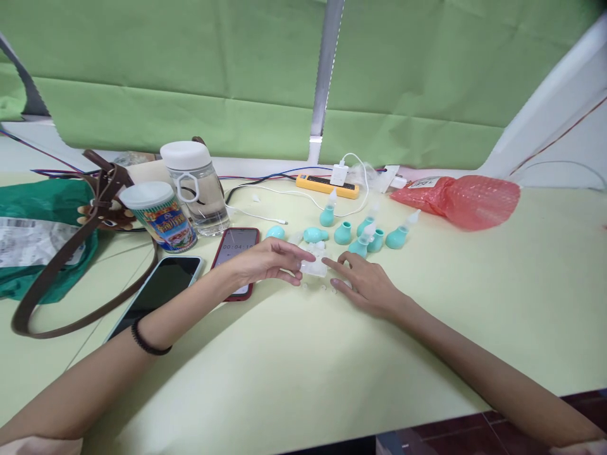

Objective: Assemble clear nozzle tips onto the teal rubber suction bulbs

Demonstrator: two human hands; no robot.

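My left hand (270, 262) reaches across the pale yellow table (294, 360), its fingers stretched out and touching a small heap of clear plastic pieces (315, 265). My right hand (363, 281) lies flat just right of the heap, fingers spread, index finger pointing at it. A few tiny clear bits (323, 288) lie between the hands. Just beyond stand several teal bulb-shaped parts (342, 233), some fitted with clear tips (411, 218).
A red phone (237, 243) and a black phone (161, 287) lie to the left, near a printed cup (161, 218), a water bottle (196, 189), a brown bag strap (61, 272) and a green bag (28, 208). A yellow power strip (327, 185) and red bubble wrap (465, 199) are behind.
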